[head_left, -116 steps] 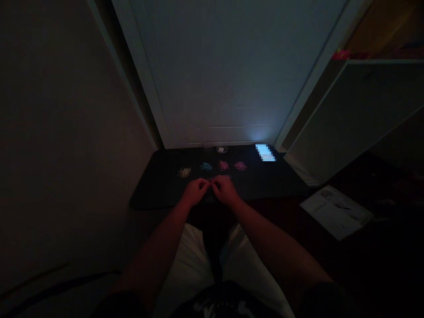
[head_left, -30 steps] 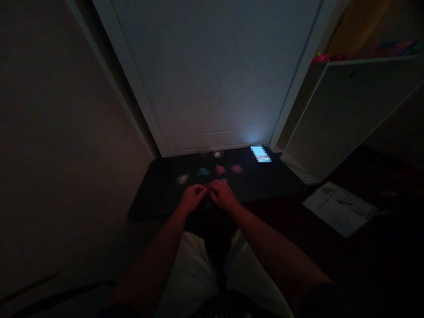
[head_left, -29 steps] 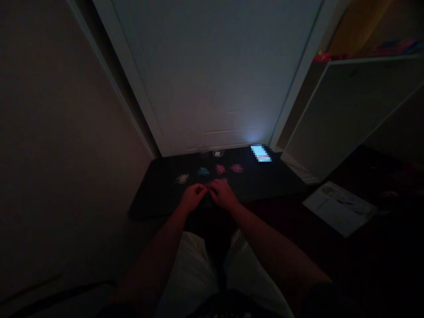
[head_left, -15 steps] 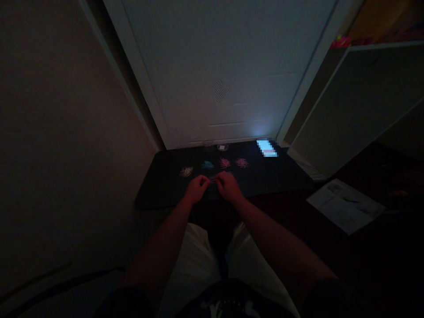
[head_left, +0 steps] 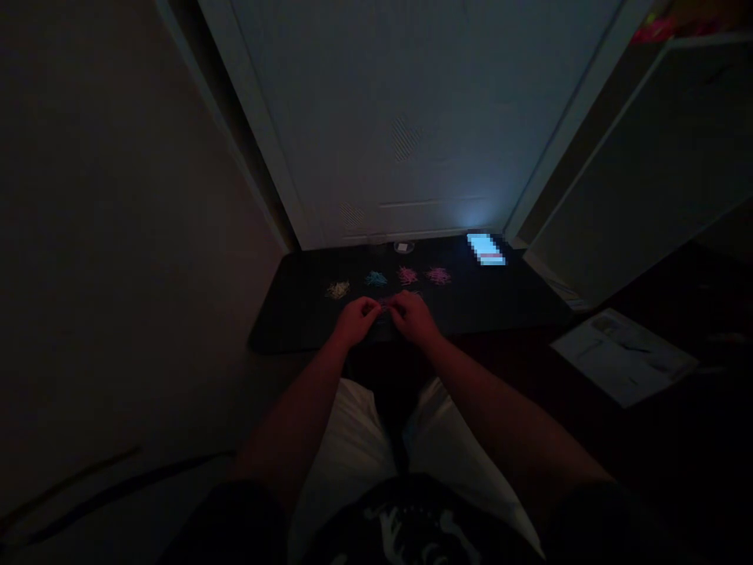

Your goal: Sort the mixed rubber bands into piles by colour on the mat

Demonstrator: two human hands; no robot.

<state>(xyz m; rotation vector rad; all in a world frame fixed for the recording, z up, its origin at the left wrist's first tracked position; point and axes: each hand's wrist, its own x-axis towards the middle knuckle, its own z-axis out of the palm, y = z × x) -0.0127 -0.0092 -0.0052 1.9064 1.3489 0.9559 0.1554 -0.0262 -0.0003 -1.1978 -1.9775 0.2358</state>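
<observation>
On the dark low table (head_left: 300, 314), my left hand (head_left: 358, 320) and my right hand (head_left: 415, 315) are close together near the front edge. The fingers of both are pinched, their tips almost meeting; what they hold, if anything, is too small and dim to make out. A few thin purplish pieces (head_left: 383, 301) lie around the fingertips, partly covered by the hands. Beyond them is a row of small heaps of thin pieces: a cream heap (head_left: 338, 290), a blue heap (head_left: 376, 278), a pink heap (head_left: 407, 275) and a pinkish-purple heap (head_left: 438, 275).
A lit phone-like screen (head_left: 486, 249) is at the table's back right. A small clear round container (head_left: 404, 247) with a white label stands at the back. Behind rises a pale door-like panel (head_left: 412, 94). A printed sheet (head_left: 627, 357) lies to the right, lower down.
The view has tilted, so the table sits slightly higher and further right in the picture. My fingertips have come a little nearer each other. The heaps look the same.
</observation>
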